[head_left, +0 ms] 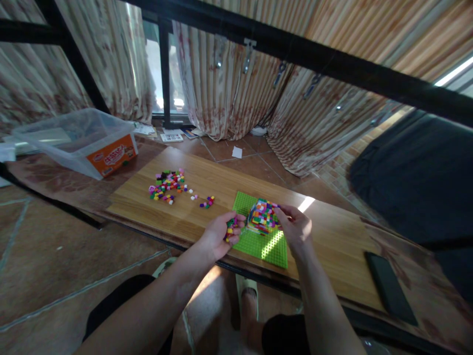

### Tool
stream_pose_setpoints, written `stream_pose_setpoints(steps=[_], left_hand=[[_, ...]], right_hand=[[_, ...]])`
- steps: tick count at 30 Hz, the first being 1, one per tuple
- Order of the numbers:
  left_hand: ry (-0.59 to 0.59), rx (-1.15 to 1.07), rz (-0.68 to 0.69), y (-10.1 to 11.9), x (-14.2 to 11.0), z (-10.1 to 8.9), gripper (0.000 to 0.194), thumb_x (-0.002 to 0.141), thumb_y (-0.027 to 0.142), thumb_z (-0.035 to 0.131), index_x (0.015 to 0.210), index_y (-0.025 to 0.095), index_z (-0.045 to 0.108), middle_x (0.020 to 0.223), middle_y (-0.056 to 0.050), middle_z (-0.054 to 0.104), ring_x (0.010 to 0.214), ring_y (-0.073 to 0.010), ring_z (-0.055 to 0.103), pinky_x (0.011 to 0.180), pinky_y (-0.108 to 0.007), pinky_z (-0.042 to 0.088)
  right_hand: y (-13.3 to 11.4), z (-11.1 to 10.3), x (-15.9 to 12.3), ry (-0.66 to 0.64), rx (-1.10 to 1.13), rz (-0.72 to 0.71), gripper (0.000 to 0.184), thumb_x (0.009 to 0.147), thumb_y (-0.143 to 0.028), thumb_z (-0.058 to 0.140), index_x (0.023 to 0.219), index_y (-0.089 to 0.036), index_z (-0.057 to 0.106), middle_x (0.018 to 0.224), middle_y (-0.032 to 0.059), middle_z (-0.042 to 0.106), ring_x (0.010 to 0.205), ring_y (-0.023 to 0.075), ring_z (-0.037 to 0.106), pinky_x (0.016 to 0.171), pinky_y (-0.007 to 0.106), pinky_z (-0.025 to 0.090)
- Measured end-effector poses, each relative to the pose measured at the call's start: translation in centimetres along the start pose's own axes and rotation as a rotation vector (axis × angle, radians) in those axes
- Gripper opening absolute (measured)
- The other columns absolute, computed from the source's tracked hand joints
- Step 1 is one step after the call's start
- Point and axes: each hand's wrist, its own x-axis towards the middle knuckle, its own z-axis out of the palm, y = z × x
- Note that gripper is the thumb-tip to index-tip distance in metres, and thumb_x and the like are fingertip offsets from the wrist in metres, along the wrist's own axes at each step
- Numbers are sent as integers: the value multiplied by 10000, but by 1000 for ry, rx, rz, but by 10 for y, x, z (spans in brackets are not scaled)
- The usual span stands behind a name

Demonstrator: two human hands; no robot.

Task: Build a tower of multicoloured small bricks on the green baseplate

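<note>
My left hand [221,235] is cupped palm up around a handful of small coloured toy bricks [230,228], just left of the brick structure. A green studded baseplate [254,249] lies on the wooden board, and a blocky structure of many-coloured bricks [263,217] rises from it. At the structure's right upper edge, my right hand [295,227] has thumb and fingers drawn together in a pinch, touching or very near the bricks. Whatever sits between those fingertips is too small to make out. Farther left, loose bricks [170,183] are spread in a pile, with a smaller cluster [207,202] nearer the baseplate.
The wooden board [325,246] rests on a cloth-covered bench. A clear plastic bin [74,143] with an orange label stands at the left. A dark phone-like slab [389,288] lies at the right end. Black metal bars [295,49] and striped curtains [229,88] are beyond.
</note>
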Motion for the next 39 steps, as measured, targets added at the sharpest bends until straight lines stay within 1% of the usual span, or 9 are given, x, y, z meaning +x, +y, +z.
stream_pose_setpoints(steps=[4, 11, 15, 18, 21, 25, 27, 30, 39], left_hand=[[1, -1, 3, -1, 1, 0, 213, 868, 190, 424, 733, 89, 555, 619, -7, 461, 392, -14, 338, 316, -115, 189], [-37, -95, -10, 0, 0, 0, 239, 883, 207, 422, 728, 85, 557, 621, -14, 466, 397, -14, 353, 310, -109, 220], [-103, -237, 6, 3, -1, 3, 222, 885, 196, 426, 757, 81, 566, 639, -39, 512, 440, -34, 432, 348, -114, 337], [-91, -296, 56, 5, -2, 5, 218, 884, 199, 440, 793, 67, 588, 695, -82, 582, 557, -86, 558, 468, -164, 483], [-94, -334, 102, 4, -3, 6, 236, 887, 205, 436, 826, 55, 608, 764, -118, 637, 707, -151, 639, 619, -243, 556], [-123, -329, 157, 5, -4, 7, 263, 889, 222, 422, 858, 62, 628, 826, -135, 673, 797, -194, 666, 678, -290, 563], [-126, -317, 170, 7, -6, 8, 270, 886, 228, 418, 863, 67, 633, 869, -145, 682, 826, -202, 671, 699, -298, 560], [-140, -314, 164, 8, -9, 11, 260, 875, 229, 422, 875, 78, 635, 941, -154, 688, 887, -220, 669, 770, -334, 548], [-154, -317, 161, 8, -9, 10, 268, 861, 225, 423, 919, 74, 638, 1026, -178, 679, 983, -256, 649, 875, -384, 504]], right_hand=[[-3, 1, -4, -32, 74, 70, 533, 603, -522, 714, 946, -115, 679, 786, 87, 706, 545, 142, 619, 414, 228, 475], [1, -4, -4, -65, 138, 72, 516, 631, -546, 692, 905, -109, 676, 733, 67, 683, 507, 119, 576, 417, 222, 431], [-8, -6, -5, 152, 203, -74, 419, 693, -516, 654, 829, -120, 662, 641, 24, 635, 425, 69, 465, 404, 211, 371], [-25, 1, -16, 252, 194, -256, 295, 751, -439, 623, 807, -151, 658, 631, 4, 625, 459, 78, 481, 446, 215, 386], [-42, 13, -37, 101, 129, -369, 201, 793, -366, 597, 815, -178, 667, 707, 21, 664, 596, 121, 584, 564, 247, 470], [-55, 24, -61, -284, -15, -569, 109, 807, -277, 594, 838, -217, 679, 796, 15, 676, 697, 133, 612, 659, 263, 496], [-55, 26, -66, -411, -74, -607, 103, 813, -249, 589, 860, -226, 678, 818, 13, 669, 711, 131, 611, 668, 260, 497], [-52, 28, -66, -468, -140, -631, 119, 817, -219, 586, 896, -225, 674, 847, 20, 660, 726, 132, 605, 675, 259, 496], [-46, 34, -61, -456, -226, -602, 130, 816, -232, 618, 927, -233, 685, 924, 33, 674, 816, 160, 640, 742, 288, 515]])
